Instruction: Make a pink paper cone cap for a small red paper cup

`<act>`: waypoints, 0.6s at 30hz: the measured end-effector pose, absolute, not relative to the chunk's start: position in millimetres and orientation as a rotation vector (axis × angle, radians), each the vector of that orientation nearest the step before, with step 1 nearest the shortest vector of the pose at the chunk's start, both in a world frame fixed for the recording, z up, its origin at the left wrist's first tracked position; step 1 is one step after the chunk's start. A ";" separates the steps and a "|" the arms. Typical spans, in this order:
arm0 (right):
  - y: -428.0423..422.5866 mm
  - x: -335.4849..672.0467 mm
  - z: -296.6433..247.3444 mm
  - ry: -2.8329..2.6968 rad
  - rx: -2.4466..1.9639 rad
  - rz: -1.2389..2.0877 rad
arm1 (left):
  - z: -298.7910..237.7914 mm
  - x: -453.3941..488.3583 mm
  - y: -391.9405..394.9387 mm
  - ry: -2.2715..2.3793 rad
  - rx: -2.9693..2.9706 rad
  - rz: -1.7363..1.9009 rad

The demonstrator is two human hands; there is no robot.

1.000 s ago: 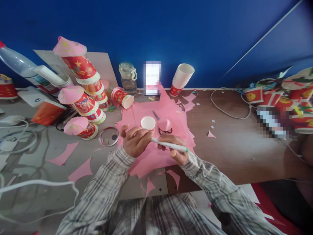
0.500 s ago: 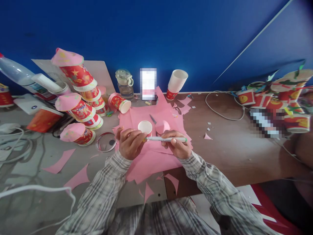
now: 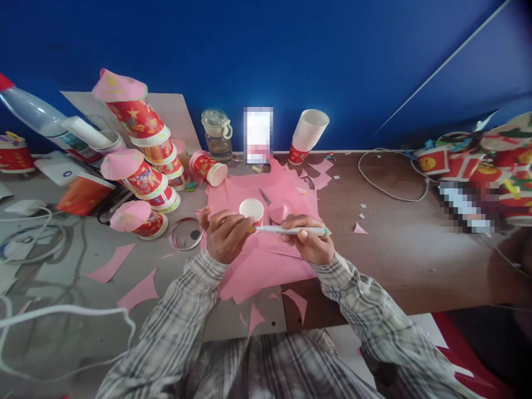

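A slim white marker (image 3: 272, 228) with a green end lies level between my hands, above pink paper. My right hand (image 3: 310, 238) is closed round its barrel, near the green end. The fingers of my left hand (image 3: 226, 235) pinch the yellow tip end; I cannot tell whether a cap there is on or off. Just behind the marker stands a paper cup (image 3: 251, 208), its lower part hidden by my left fingers. A pink paper cone (image 3: 279, 210) sits to its right, and scissors (image 3: 265, 195) lie between them, partly covered. Beneath everything spread pink paper sheets (image 3: 266, 266).
On the left stand stacked red cups (image 3: 139, 119) with pink cone tops, and a tape roll (image 3: 185, 234). A jug (image 3: 216, 138), a lit phone screen (image 3: 258, 136) and nested cups (image 3: 307, 136) line the blue wall. Paper scraps (image 3: 111, 265) and a cable (image 3: 384, 197) lie about.
The view has shifted slightly, so the whole scene sits a little further right and higher. Both hands keep hold of the marker in nearly the same pose.
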State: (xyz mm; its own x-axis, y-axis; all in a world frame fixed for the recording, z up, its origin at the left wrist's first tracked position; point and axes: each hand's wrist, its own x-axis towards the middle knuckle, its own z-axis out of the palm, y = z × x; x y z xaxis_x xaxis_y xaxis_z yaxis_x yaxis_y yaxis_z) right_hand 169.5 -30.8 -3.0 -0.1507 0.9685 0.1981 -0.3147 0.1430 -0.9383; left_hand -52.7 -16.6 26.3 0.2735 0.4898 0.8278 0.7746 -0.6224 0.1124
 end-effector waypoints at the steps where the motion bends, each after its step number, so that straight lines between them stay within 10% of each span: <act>1: -31.9 170.1 -4.4 -1.196 -0.766 1.348 | 27.0 -52.2 -16.8 -1.140 -2.237 -1.265; 18: -28.8 176.1 -26.6 -1.382 -0.840 1.108 | 18.1 -48.4 -20.6 -1.272 -2.177 -1.370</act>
